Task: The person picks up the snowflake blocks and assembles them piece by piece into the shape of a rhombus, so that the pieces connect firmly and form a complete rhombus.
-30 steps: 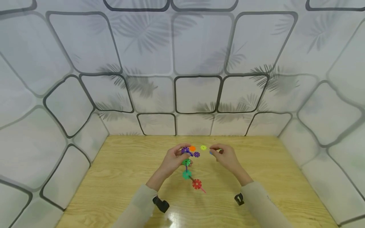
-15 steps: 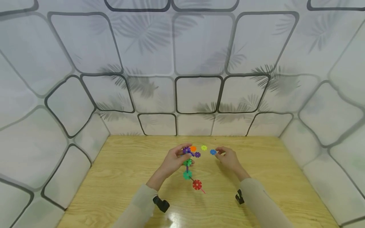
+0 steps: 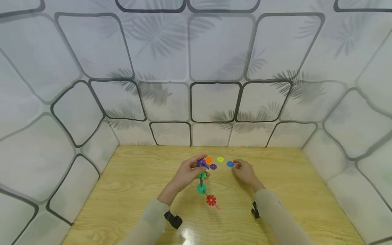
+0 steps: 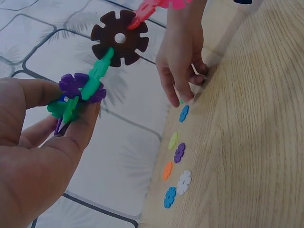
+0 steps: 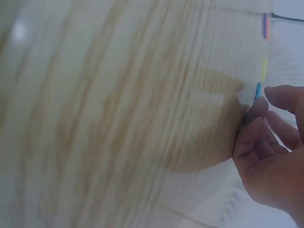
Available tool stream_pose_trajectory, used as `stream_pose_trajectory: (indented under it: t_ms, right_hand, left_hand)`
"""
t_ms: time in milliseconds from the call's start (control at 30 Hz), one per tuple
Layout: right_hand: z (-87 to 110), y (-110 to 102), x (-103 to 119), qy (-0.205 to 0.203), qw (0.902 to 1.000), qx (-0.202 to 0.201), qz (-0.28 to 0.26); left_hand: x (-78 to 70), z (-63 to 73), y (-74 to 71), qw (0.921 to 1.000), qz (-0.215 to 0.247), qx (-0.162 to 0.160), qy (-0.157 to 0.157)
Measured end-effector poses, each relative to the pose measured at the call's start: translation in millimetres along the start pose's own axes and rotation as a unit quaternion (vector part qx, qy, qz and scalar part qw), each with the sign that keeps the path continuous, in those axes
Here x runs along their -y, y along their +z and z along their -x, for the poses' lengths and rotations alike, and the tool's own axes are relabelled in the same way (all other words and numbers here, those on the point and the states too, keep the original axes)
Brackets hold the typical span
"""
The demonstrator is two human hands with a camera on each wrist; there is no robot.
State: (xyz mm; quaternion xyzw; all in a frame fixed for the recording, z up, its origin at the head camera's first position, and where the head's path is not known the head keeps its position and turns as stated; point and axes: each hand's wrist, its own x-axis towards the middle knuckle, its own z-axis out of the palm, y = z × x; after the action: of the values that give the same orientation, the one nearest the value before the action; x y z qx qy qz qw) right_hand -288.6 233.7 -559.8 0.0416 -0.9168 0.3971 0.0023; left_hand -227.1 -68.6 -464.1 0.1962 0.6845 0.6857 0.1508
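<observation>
While the chain of discs [image 3: 201, 188] is pinched by the left hand [image 3: 185, 172] at lower centre, the blue disc [image 3: 230, 164] to its right has been uncovered by the right hand [image 3: 245, 172] (its grip cannot be told), seemingly left unused.

We see a wood-grain counter [image 3: 128, 190] with a glare spot [image 3: 188, 234], enclosed by pale walls [image 3: 214, 102] patterned with dark outlines and grey fronds.
</observation>
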Motion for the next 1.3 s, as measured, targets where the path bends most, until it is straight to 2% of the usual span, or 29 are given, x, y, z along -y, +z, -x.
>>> stream_pose_trajectory:
  t_ms: [267,433,667,967,1300]
  right_hand:
    - [-5.7,0.1,0.4,-0.014,0.9990,0.007,0.042]
    - [-8.3,-1.1,3.4,-0.011,0.9973,0.024,0.068]
    - [-11.2,0.4,3.9,-0.005,0.9943,0.033,0.102]
    - [-4.2,3.1,3.7,-0.002,0.9955,0.015,0.094]
    - [4.9,-1.2,13.9,0.020,0.9997,0.006,0.014]
  left_hand:
    - [0.1,-0.6,1.6,0.9988,-0.016,-0.047,0.006]
    - [-0.1,-1.6,2.0,0.9986,-0.001,-0.053,0.000]
    - [-0.3,-2.0,0.9,0.9985,-0.006,-0.055,0.001]
    - [2.5,-2.2,-0.3,0.9981,-0.006,-0.061,-0.001]
    - [6.2,-4.6,-4.3,0.9976,-0.014,-0.067,-0.004]
